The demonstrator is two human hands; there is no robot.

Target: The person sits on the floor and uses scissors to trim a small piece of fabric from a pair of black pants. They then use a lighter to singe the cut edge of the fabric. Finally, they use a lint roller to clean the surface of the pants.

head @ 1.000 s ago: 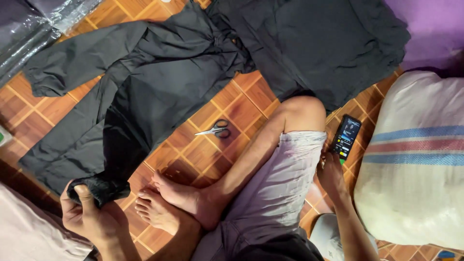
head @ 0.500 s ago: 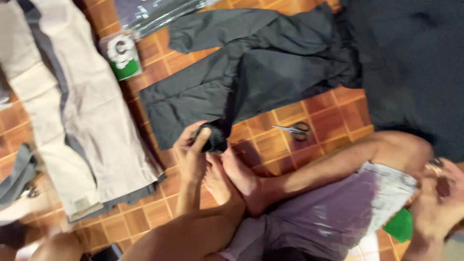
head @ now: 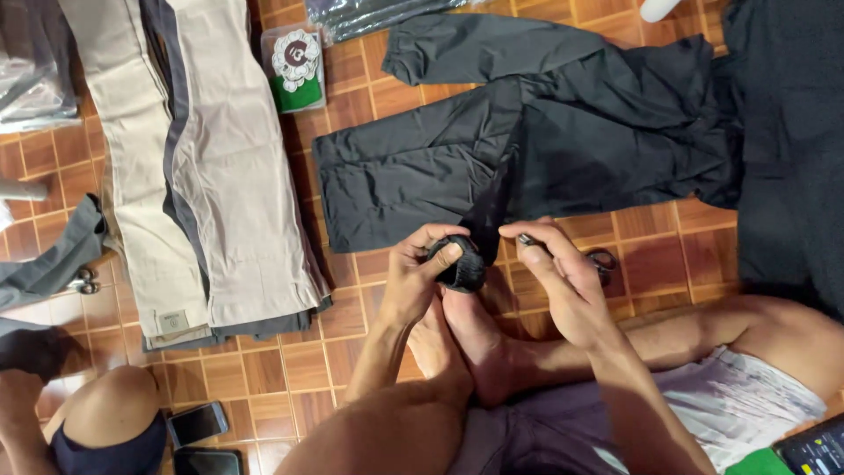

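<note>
Spread flat across the tiled floor (head: pixel 264 369), a black jacket (head: pixel 527 149), sleeves out, far side of the feet, with more dark cloth (head: pixel 791 132) to the right. To the left, a stack of beige and grey trousers (head: pixel 202 176) lying lengthwise, and just past its top end a small packet (head: pixel 296 66) in green and white. At the lower left, another person's knee (head: pixel 110 405) and two phones (head: pixel 198 422) on the tiles. In the middle, just above the bare feet (head: pixel 466 343), a tight black bundle of cloth (head: pixel 462 259), already rolled small and clamped in the left hand (head: pixel 413 281), thumb pressed over its top. Right hand (head: pixel 558 281) closed around the handle of scissors (head: pixel 598 260), fingertips nearly touching the bundle; blades hidden, so impossible to tell whether open. Judging from this: rolling seemingly done, bundle not yet set down, jacket unfolded and trousers stacked.
</note>
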